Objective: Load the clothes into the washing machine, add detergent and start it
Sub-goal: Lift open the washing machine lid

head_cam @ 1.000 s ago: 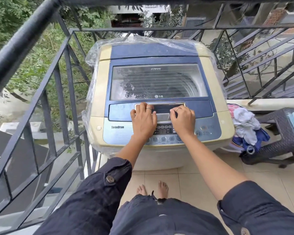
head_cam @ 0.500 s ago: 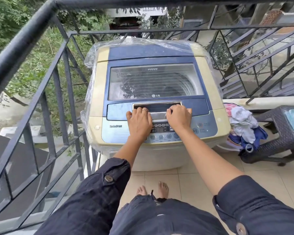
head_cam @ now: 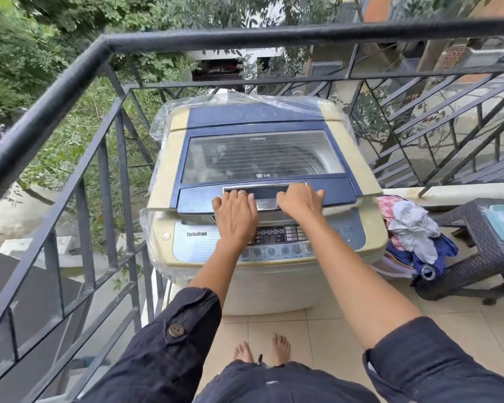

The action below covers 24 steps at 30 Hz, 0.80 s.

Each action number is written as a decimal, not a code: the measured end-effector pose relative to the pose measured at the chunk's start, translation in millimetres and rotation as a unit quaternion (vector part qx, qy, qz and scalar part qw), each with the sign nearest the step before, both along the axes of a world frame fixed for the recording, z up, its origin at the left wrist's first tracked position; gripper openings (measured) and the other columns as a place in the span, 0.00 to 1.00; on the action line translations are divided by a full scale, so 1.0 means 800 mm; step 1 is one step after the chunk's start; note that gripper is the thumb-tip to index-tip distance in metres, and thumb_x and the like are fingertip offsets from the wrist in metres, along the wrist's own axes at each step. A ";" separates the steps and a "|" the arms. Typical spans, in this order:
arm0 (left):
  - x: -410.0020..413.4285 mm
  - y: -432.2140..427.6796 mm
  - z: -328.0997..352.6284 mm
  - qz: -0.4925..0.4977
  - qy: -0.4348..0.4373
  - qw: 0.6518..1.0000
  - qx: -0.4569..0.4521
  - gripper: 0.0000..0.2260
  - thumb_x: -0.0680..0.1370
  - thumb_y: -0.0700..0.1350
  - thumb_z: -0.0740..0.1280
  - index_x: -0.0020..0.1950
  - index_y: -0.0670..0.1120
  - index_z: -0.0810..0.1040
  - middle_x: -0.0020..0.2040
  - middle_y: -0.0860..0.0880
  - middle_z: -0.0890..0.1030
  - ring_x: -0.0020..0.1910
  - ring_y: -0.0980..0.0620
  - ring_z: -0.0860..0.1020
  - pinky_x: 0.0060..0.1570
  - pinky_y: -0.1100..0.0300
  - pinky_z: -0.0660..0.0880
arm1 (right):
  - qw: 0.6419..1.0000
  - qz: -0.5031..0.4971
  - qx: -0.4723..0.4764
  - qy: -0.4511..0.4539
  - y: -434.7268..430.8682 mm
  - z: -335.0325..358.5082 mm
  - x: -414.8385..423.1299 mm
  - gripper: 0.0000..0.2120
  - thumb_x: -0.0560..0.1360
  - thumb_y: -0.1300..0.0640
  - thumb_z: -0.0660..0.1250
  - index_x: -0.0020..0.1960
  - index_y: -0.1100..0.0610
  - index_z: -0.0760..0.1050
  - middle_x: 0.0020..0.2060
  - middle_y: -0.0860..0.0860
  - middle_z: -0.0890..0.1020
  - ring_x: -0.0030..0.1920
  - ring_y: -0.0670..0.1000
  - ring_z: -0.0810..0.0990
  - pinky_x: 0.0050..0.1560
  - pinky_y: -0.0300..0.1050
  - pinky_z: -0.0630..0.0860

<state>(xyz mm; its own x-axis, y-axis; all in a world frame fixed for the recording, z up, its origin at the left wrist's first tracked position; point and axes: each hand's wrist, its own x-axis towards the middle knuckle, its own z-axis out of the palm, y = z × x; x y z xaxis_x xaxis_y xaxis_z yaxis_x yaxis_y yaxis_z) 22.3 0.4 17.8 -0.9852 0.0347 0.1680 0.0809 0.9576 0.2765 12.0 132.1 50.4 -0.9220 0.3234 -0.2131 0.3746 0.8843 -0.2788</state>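
Left hand (head_cam: 235, 218): gripped lid handle (head_cam: 266, 203), fingertips hidden
Right hand (head_cam: 298, 200): gripped same handle, fingertips hidden
Drum (head_cam: 262, 157): looked blurred

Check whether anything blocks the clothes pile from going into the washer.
Yes: the lid of the washing machine is only slightly raised at its front edge. The left hand and right hand grip it there. The clothes lie right of the machine; nothing else visible intervenes.
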 end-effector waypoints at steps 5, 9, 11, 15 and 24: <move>-0.012 0.009 0.028 0.039 0.048 0.998 0.028 0.21 0.81 0.50 0.49 0.45 0.43 0.79 0.46 0.44 0.79 0.51 0.44 0.73 0.53 0.52 0.55 | 1.000 0.015 0.008 0.000 0.004 0.039 -0.012 0.15 0.76 0.50 0.56 0.47 0.57 0.78 0.54 0.56 0.80 0.60 0.57 0.73 0.62 0.52 0.61; -0.029 0.014 0.058 0.063 0.104 0.992 0.043 0.28 0.78 0.53 0.42 0.40 0.43 0.79 0.42 0.44 0.81 0.47 0.44 0.75 0.51 0.53 0.55 | 0.999 0.042 -0.011 -0.005 0.014 0.074 -0.029 0.16 0.74 0.44 0.59 0.46 0.56 0.76 0.55 0.55 0.80 0.58 0.56 0.74 0.59 0.52 0.62; -0.041 0.016 0.074 0.074 0.126 0.988 0.052 0.29 0.78 0.53 0.42 0.40 0.42 0.80 0.42 0.44 0.82 0.47 0.43 0.76 0.51 0.52 0.55 | 0.999 0.048 -0.024 -0.006 0.018 0.092 -0.038 0.25 0.73 0.36 0.59 0.52 0.57 0.78 0.57 0.54 0.79 0.60 0.56 0.74 0.60 0.52 0.62; -0.068 0.019 0.109 0.093 0.153 0.982 0.068 0.26 0.82 0.49 0.50 0.38 0.40 0.81 0.40 0.42 0.84 0.47 0.43 0.77 0.52 0.51 0.55 | 0.996 0.071 -0.046 0.034 0.024 0.121 -0.057 0.35 0.65 0.24 0.58 0.41 0.57 0.76 0.46 0.55 0.81 0.57 0.57 0.77 0.63 0.57 0.61; -0.119 0.027 0.155 0.123 0.197 0.968 0.096 0.29 0.83 0.51 0.49 0.29 0.41 0.76 0.30 0.43 0.80 0.44 0.44 0.78 0.54 0.52 0.55 | 0.980 0.132 -0.085 0.119 0.038 0.169 -0.087 0.32 0.62 0.33 0.71 0.23 0.55 0.57 0.20 0.48 0.64 0.29 0.50 0.67 0.51 0.52 0.61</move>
<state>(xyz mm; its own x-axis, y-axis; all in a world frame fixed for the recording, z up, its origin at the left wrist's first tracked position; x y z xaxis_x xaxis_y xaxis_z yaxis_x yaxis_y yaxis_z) -73.3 22.2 142.1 -0.8184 -0.2614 0.5117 -0.0081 0.8957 0.4446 -57.6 162.3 185.8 -0.9989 0.0455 -0.0129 0.0461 0.8744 -0.4830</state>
